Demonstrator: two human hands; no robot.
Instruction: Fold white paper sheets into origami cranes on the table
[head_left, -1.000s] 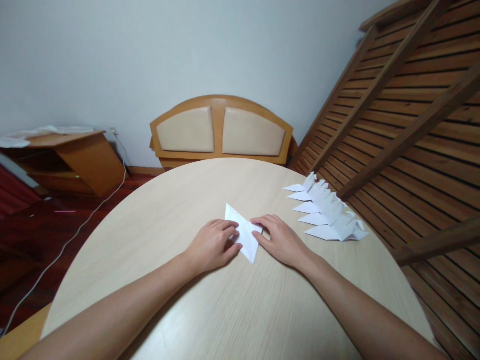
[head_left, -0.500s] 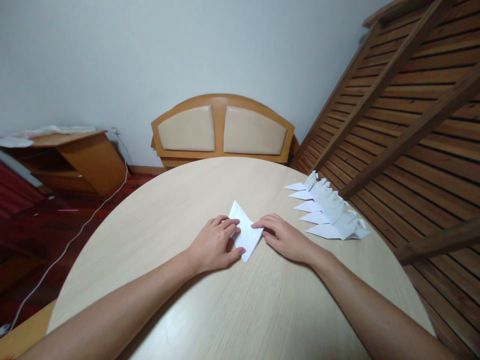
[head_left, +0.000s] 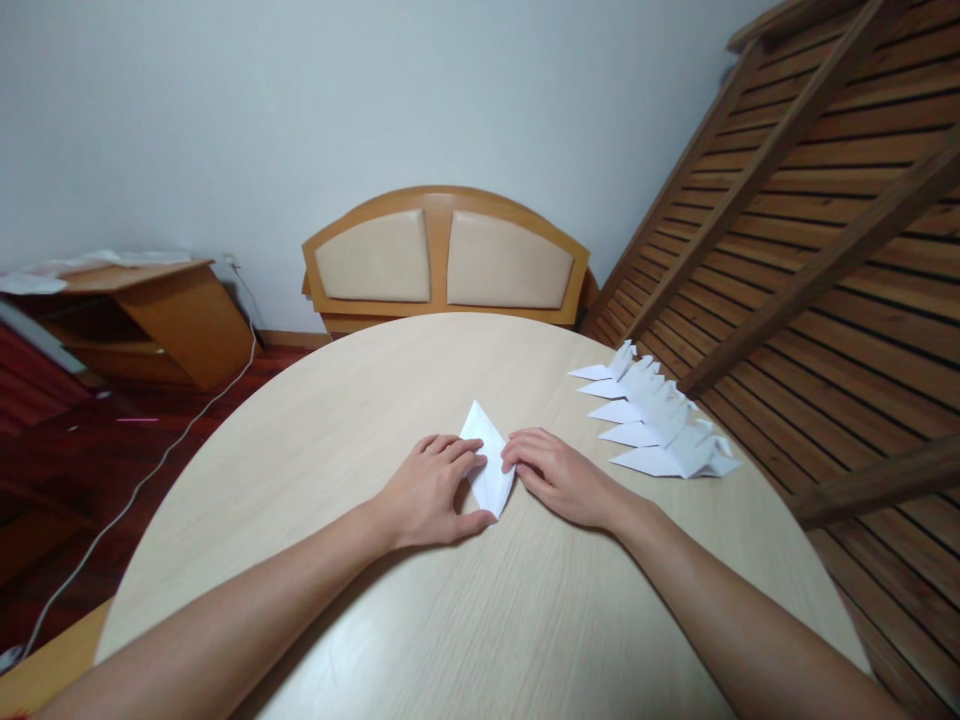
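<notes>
A small white folded paper (head_left: 491, 478), diamond-shaped with creases, lies flat in the middle of the table. My left hand (head_left: 433, 490) holds it down from the left, fingertips on its upper face and thumb at its bottom corner. At the paper's right corner, my right hand (head_left: 556, 478) has its fingers curled together and pinching the edge. The fingertips partly hide both sides of the paper. Several folded white paper figures (head_left: 652, 410) with pointed ends stand in a slanting row beyond my right hand.
The round pale wooden table (head_left: 360, 400) fills the foreground. Behind it is a wooden headboard (head_left: 439, 240) with cream panels. Slatted wood (head_left: 810, 230) leans close along the right. A brown desk (head_left: 165, 320) stands far left, with a white cable (head_left: 142, 480) on the floor.
The paper's right corner has moved inward, making the paper look narrower. My right hand has shifted slightly left with its fingers curled closer; my left hand has barely moved.
</notes>
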